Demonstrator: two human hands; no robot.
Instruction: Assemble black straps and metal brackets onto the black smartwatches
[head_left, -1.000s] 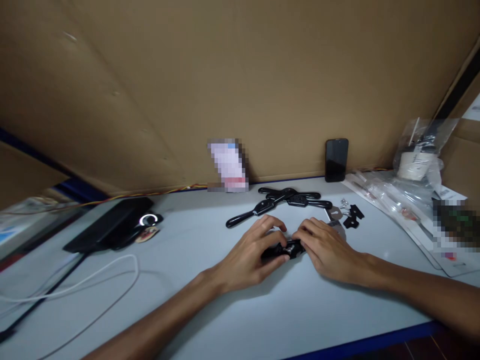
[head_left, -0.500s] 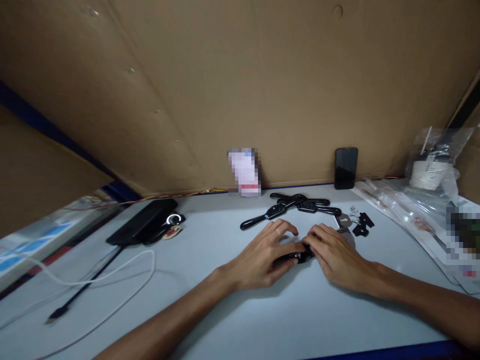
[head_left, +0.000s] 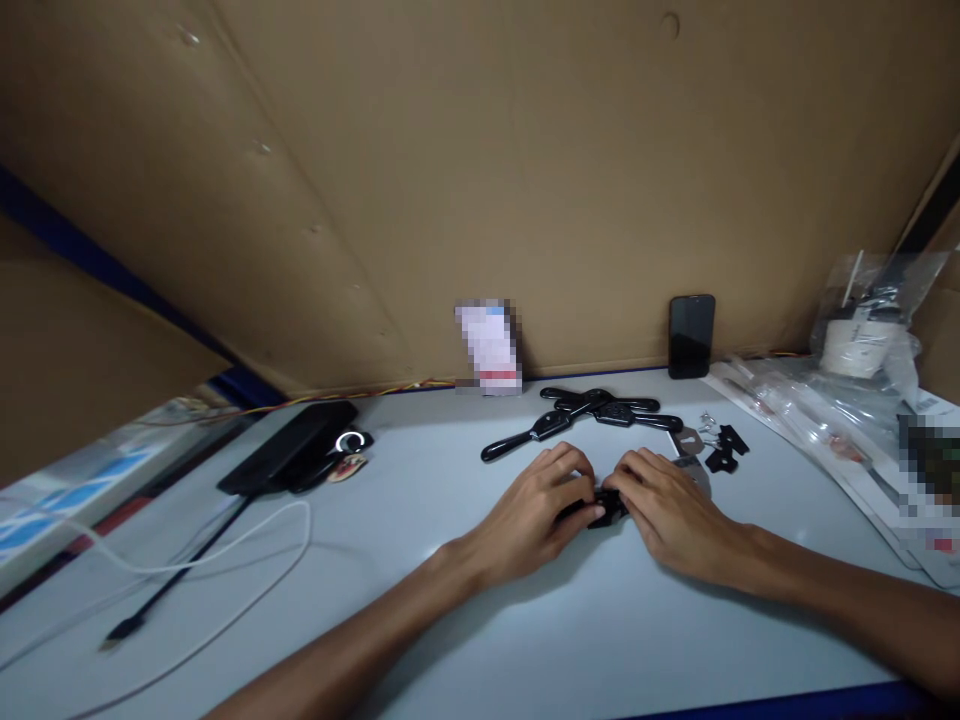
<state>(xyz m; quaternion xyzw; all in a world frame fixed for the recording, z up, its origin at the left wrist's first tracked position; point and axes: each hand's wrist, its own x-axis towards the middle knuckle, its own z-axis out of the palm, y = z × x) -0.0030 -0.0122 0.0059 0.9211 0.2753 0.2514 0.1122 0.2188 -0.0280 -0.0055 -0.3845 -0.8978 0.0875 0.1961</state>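
A black spokeshave body (head_left: 613,509) is between my two hands, low over the table, and only its middle shows. My left hand (head_left: 541,506) is closed on its left side, thumb and fingers curled together. On the other end, my right hand (head_left: 670,512) is closed with bent fingers that hide that side. Just behind the hands lie several more black spokeshaves (head_left: 551,426), crossed over one another. Flat metal blades (head_left: 688,441) rest beside my right hand, along with black cap pieces (head_left: 724,460) and small screws (head_left: 707,422).
Two phones lean on the cardboard wall (head_left: 420,200): a lit one (head_left: 491,345) and a dark one (head_left: 691,337). Clear plastic packages (head_left: 825,430) and a bagged white roll (head_left: 855,345) are at the right. A black box-shaped device (head_left: 289,448) and white cable (head_left: 247,545) lie left.
My left fingers have drawn in and closed tighter around the spokeshave body, where the index finger was raised before. My right hand has barely moved.
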